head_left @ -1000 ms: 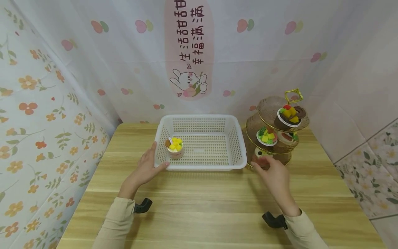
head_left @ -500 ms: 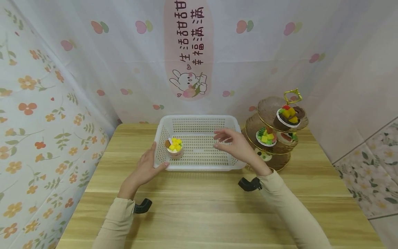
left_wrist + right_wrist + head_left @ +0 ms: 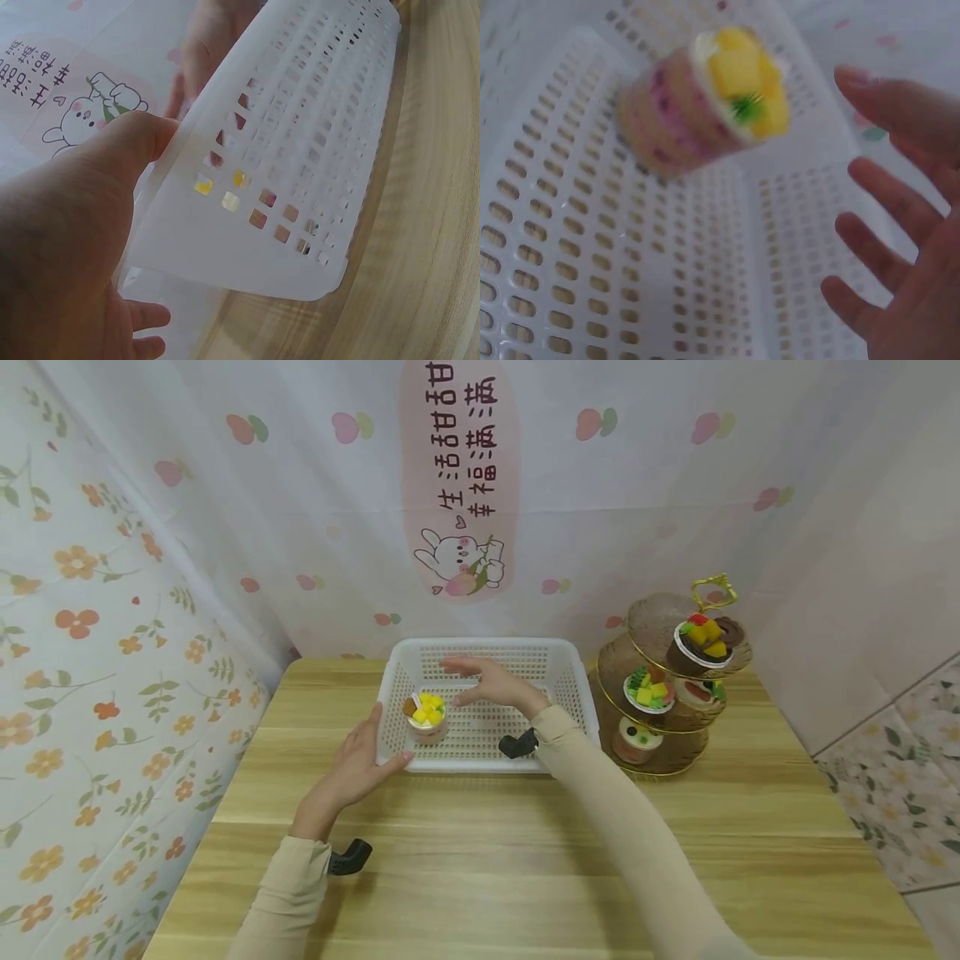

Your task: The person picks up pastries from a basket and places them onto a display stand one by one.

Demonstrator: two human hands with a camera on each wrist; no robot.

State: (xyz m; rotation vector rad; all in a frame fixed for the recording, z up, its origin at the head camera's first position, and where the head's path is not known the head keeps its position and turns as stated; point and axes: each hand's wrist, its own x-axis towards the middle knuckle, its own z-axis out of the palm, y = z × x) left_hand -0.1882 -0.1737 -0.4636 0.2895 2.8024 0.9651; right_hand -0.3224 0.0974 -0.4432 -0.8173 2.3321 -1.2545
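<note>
A toy dessert cup (image 3: 428, 718) topped with yellow cubes stands upright inside the white plastic basket (image 3: 487, 765), toward its left end. My left hand (image 3: 356, 764) holds the basket's near left corner, thumb at the near rim and fingers along the left side. In the left wrist view, the thumb of that hand (image 3: 82, 187) meets the rim. Over the basket, just right of the cup, my right hand (image 3: 491, 683) reaches leftward with nothing in it. The right wrist view shows its fingers (image 3: 889, 199) spread and apart from the pink-layered dessert cup (image 3: 679, 112).
A three-tier stand (image 3: 667, 768) with gold rims is right of the basket. It bears a dark cup (image 3: 701, 643) on top, a fruit-topped cup (image 3: 649, 692) among those in the middle, and a cream-topped cup (image 3: 636, 742) below. A curtain (image 3: 330, 527) hangs behind the wooden table (image 3: 465, 860).
My right hand has left the cup on the stand's lowest tier and moved left over the basket, near the dessert cup. My left hand stays at the basket's corner.
</note>
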